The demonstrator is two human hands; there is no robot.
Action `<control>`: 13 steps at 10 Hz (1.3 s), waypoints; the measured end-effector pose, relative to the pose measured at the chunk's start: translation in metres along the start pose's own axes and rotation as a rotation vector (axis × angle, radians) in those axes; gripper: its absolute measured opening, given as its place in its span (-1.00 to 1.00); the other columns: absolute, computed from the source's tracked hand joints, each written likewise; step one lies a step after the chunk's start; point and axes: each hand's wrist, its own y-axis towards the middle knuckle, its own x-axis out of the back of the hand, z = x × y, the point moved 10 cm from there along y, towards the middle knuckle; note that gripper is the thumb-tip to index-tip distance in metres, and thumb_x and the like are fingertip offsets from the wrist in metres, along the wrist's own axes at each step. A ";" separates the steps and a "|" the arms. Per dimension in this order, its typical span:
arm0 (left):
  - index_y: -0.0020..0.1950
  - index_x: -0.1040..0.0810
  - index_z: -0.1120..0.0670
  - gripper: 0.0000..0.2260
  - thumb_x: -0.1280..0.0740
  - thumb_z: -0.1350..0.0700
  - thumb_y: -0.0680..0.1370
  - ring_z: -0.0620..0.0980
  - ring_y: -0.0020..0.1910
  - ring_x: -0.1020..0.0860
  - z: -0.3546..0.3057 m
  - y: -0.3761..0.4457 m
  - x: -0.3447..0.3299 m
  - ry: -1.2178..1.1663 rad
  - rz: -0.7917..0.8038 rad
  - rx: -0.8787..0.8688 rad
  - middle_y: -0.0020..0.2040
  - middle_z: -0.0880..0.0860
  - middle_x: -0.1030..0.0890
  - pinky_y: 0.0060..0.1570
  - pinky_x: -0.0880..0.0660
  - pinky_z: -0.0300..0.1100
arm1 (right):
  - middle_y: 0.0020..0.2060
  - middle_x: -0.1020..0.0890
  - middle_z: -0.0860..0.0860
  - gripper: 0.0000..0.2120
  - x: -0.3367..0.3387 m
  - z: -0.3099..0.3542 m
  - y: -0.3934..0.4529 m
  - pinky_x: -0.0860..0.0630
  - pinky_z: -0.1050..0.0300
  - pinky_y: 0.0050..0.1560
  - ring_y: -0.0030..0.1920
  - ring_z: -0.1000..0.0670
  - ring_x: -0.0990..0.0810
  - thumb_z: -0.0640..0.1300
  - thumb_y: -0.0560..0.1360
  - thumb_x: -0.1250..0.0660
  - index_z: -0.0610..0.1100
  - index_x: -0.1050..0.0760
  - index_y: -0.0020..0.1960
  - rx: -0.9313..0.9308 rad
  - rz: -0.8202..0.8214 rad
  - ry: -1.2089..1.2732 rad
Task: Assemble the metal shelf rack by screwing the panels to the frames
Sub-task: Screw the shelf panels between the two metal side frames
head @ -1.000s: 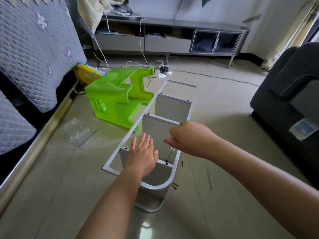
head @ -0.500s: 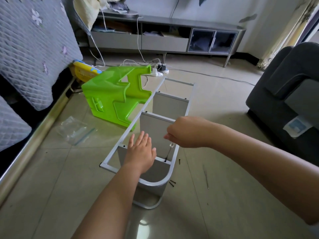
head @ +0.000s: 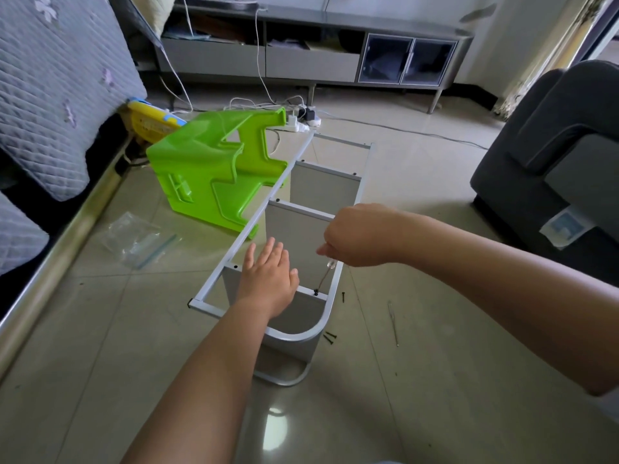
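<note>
The rack (head: 294, 209) lies on its side on the floor (head: 418, 346), between the bed (head: 50, 95) and the sofa (head: 552, 155), with a green stool (head: 207, 175) touching its far rail. My left hand (head: 268, 279) rests flat, fingers straight, on the nearest panel (head: 301, 309). My right hand (head: 358, 236) grips a screwdriver (head: 326, 274), tip set on a screw (head: 316, 291) at the panel's right end. Loose screws (head: 330, 338) lie on the floor just beside the frame (head: 330, 316).
</note>
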 end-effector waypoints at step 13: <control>0.53 -0.06 0.14 -0.54 0.12 0.01 0.65 -0.05 0.52 0.15 0.000 -0.001 0.002 -0.015 -0.006 -0.001 0.55 0.03 0.01 0.44 0.29 0.00 | -0.35 -0.30 0.04 -0.63 -0.003 0.005 0.003 -0.32 0.21 -0.16 -0.19 0.01 -0.41 0.01 0.64 0.00 -0.19 -0.42 -0.15 0.026 -0.019 0.048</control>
